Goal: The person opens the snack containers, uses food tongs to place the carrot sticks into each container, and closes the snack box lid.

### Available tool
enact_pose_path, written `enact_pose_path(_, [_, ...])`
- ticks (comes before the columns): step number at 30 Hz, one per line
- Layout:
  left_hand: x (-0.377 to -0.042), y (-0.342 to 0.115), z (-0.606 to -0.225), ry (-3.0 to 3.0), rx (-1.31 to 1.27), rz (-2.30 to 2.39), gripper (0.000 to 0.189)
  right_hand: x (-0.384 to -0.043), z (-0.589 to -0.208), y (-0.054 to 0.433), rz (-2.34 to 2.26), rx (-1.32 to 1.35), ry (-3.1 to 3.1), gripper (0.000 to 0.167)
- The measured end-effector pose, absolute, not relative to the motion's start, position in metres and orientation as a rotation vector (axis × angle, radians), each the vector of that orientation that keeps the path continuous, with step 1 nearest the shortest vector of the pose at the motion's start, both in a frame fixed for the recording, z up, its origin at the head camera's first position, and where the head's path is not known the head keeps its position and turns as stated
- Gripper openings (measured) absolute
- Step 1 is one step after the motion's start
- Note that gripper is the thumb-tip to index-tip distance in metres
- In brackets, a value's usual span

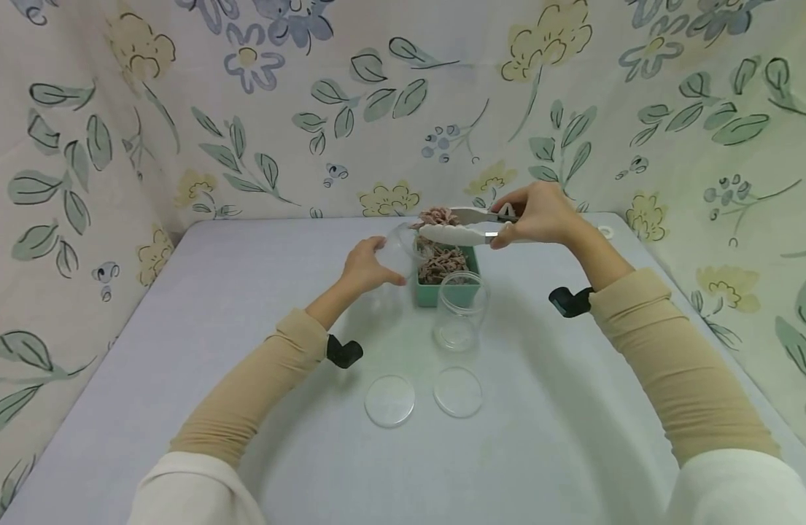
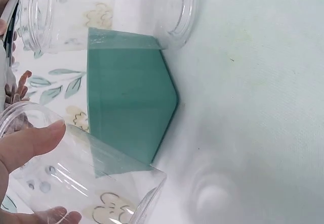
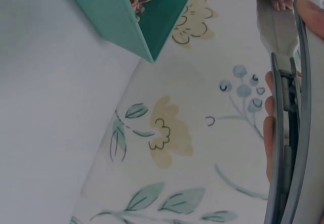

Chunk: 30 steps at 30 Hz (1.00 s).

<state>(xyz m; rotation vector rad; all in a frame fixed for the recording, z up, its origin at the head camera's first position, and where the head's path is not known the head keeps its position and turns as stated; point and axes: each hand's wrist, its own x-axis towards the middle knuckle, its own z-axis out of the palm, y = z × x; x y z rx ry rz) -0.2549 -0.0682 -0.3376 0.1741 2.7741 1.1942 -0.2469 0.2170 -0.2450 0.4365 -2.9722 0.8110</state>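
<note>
1. Noted nearest the left wrist camera: left hand [image 1: 365,268], thumb and fingers curled round a clear jar [image 2: 76,168], spread as wide as its body. Found jar tilted, mouth toward the tongs.
2. Found right hand [image 1: 540,213] closed round the tongs [image 1: 454,235], fingers along the handles.
3. Observed between the tong heads: clump of brown strands [image 1: 438,216], raised above the green box, beside the mouth of the tilted jar. Could not tell whether touching the rim.
4. Judged main hazard: strands dropping onto the table [image 1: 540,452], from a slack squeeze or from loose ends catching the rim.
5. Judged second hazard: tilted jar sliding from the left hand, owing to smooth walls and a light hold.
6. Located more strands [image 1: 442,266] inside the green box [image 1: 426,296].
7. Recorded on the near side of the box: standing jar [image 1: 458,334], upright. Judged exposed to a knock from a careless lowering of the left hand.
8. Logged nearer the person: left disc [image 1: 389,401] and right disc [image 1: 458,391], clear, flat, apart, probably lids.
9. Noted behind everything: floral cloth [image 1: 258,44].
</note>
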Motion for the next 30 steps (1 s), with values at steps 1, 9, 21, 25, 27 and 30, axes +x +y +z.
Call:
enact_pose_path(1, [-0.255,-0.068,-0.337,2.771,0.180,1.199,0.091,-0.247,-0.245,0.216,0.816,0.443,-2.977,0.047])
enact_pose_path(9, [-0.252,-0.063,-0.335,2.791,0.229,1.178,0.090,-0.247,-0.248,0.211,0.757,0.529,-2.982,0.046])
enact_pose_path(21, [-0.246,-0.060,-0.331,2.867,0.343,1.074,0.091,-0.250,-0.244,0.196,0.413,0.675,-3.026,0.049])
enact_pose_path(25, [-0.245,-0.060,-0.329,2.865,0.348,1.073,0.090,-0.250,-0.237,0.188,0.275,0.732,-3.014,0.050])
enact_pose_path(27, [-0.245,-0.060,-0.329,2.855,0.352,1.080,0.090,-0.250,-0.235,0.184,0.215,0.769,-3.003,0.049])
enact_pose_path(30, [-0.244,-0.059,-0.328,2.836,0.381,1.101,0.089,-0.249,-0.233,0.178,0.135,0.837,-2.972,0.050])
